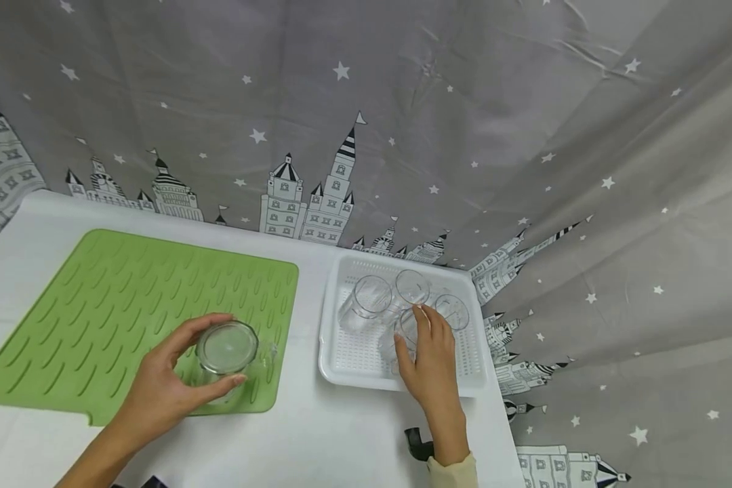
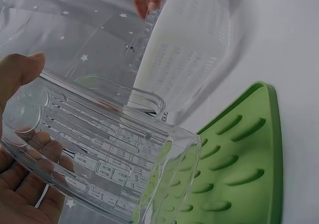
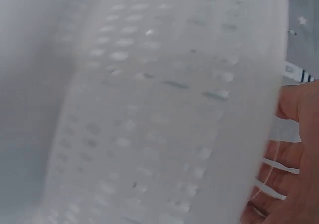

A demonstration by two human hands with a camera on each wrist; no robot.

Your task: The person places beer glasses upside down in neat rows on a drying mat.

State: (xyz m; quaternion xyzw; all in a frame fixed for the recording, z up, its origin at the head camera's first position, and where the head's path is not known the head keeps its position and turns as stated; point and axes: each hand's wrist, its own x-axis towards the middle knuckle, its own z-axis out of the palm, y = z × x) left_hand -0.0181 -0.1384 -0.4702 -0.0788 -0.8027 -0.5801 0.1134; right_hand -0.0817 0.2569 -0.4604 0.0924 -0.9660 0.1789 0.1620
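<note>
Over the right part of the green ridged mat point(image 1: 177, 298), my left hand point(image 1: 173, 369) holds a clear glass mug point(image 1: 227, 349) between thumb and fingers. The left wrist view shows the mug's point(image 2: 99, 149) looped handle point(image 2: 144, 97) and ribbed side. At the white perforated basket point(image 1: 360, 366), my right hand point(image 1: 432, 359) has its thumb and fingertips about the rim of a clear glass point(image 1: 406, 325). In the right wrist view the basket's wall point(image 3: 164, 109) hides part of the fingers point(image 3: 281, 179).
More clear glasses stand in the basket, among them a left one point(image 1: 372, 298), a back one point(image 1: 412, 286) and a right one point(image 1: 452, 312). A black curved object point(image 1: 417, 445) lies by my right forearm. A grey patterned curtain point(image 1: 402, 88) hangs behind the white table point(image 1: 317, 434).
</note>
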